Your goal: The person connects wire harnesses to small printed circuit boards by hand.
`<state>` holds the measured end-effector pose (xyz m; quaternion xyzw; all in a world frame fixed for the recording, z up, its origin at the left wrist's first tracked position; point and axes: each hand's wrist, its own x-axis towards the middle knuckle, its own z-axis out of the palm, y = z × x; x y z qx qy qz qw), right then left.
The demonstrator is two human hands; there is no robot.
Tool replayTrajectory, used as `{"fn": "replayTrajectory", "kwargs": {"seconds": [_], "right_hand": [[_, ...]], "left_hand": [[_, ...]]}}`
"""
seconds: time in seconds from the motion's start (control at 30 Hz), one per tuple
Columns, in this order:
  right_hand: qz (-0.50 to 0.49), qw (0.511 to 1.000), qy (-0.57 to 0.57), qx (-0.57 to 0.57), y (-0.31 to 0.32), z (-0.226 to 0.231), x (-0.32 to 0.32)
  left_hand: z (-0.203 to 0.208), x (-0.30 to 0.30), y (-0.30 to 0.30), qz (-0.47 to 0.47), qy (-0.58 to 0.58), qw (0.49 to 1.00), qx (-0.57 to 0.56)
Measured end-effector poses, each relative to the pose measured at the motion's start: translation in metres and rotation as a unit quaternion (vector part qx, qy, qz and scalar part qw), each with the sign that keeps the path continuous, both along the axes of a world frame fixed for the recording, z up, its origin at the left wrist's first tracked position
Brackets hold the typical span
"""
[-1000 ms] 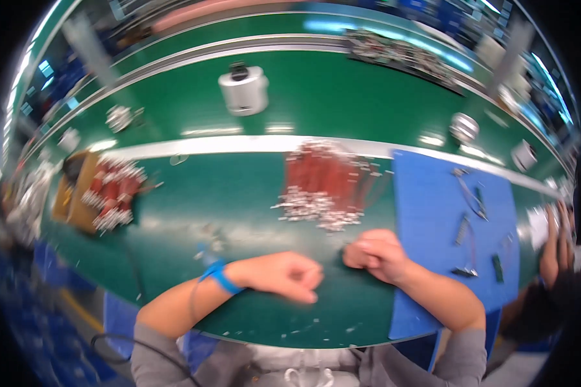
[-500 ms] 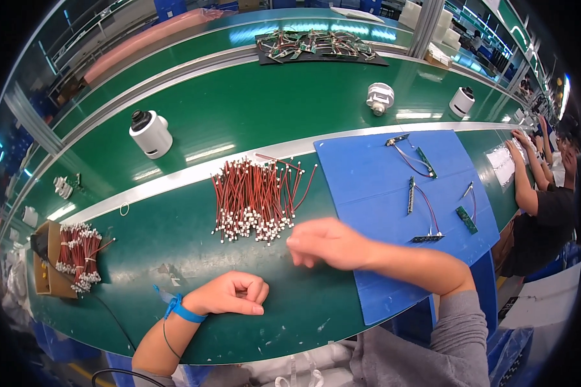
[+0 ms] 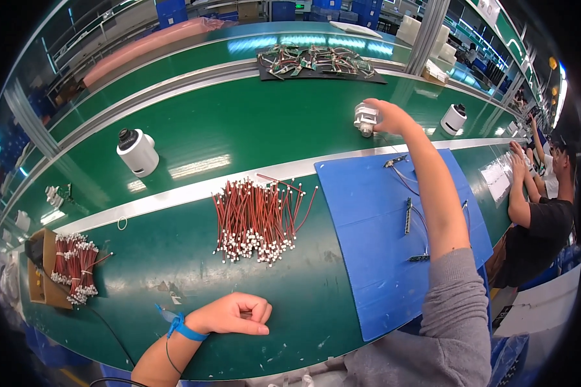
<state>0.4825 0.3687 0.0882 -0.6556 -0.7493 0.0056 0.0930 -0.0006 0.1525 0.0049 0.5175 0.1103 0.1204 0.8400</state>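
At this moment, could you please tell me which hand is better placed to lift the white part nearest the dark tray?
Probably the right hand: it is at the white part, while the left hand is curled over the green table, farther off.

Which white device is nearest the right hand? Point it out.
The white device immediately left of the right hand. All others stand farther away: the next device rightward and the big left device have black tops.
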Motion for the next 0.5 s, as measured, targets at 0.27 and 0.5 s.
{"fn": "replayTrajectory", "kwargs": {"seconds": [0.27,0.5], "right_hand": [[0.060,0.901,-0.086,0.420,-0.024,0.044,-0.013],[0.131,0.840,0.527,0.000,-0.147,0.053,-0.196]], "left_hand": [[-0.019,-0.010,0.012,-0.017,-0.029,0.999,0.000],[0.010,-0.025,-0.012,0.223,-0.073,0.949,0.212]]}}
